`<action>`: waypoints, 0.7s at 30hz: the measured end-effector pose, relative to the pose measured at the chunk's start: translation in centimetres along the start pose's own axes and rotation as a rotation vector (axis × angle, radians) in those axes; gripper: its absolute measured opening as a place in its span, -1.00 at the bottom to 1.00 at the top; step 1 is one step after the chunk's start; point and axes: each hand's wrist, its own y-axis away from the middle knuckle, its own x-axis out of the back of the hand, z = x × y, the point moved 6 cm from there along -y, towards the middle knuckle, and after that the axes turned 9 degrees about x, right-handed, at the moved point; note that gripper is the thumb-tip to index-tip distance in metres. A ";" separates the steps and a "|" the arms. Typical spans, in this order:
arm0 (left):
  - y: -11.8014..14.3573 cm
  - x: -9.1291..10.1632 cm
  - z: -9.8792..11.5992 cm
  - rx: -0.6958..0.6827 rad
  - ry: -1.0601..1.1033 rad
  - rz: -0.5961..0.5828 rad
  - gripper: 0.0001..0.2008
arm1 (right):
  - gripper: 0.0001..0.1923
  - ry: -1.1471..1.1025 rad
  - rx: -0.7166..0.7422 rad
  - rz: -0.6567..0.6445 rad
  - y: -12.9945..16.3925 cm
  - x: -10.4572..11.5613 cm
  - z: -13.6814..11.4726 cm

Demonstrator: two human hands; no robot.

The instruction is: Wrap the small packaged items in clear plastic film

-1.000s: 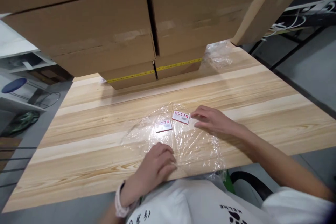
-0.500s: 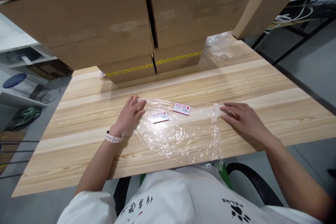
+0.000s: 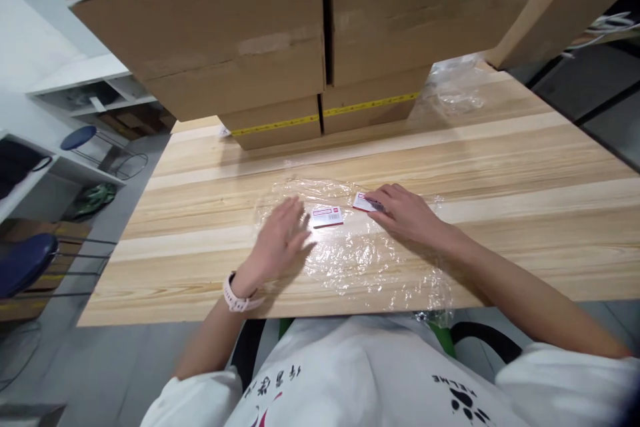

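A clear plastic sheet (image 3: 370, 273) lies crinkled on the wooden table, with two small flat white boxes on it, each with red edges and a printed label. My right hand (image 3: 404, 212) has its thumb and fingers closed around the right end of the right small box (image 3: 360, 201) and hides part of it. Just left of the other small box (image 3: 327, 216) is my left hand (image 3: 281, 233), slightly blurred, thumb apart from the fingers, holding nothing. A pale watch band circles my left wrist.
Large cardboard boxes (image 3: 225, 33) stand stacked along the back of the wooden table (image 3: 200, 213), with a yellow measuring tape (image 3: 370, 103) across the lowest ones. More crumpled clear plastic (image 3: 457, 83) lies at the back right. Blue stools (image 3: 79, 137) stand on the floor at left.
My right hand has moved left from the plastic's right edge onto the right small box. My left hand has let go of the plastic's left edge and come near the left box. The view has shifted.
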 end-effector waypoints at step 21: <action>2.3 -3.0 0.0 0.068 0.168 -0.003 -0.01 | -0.56 -0.052 0.444 -0.033 -5.8 -4.7 -7.6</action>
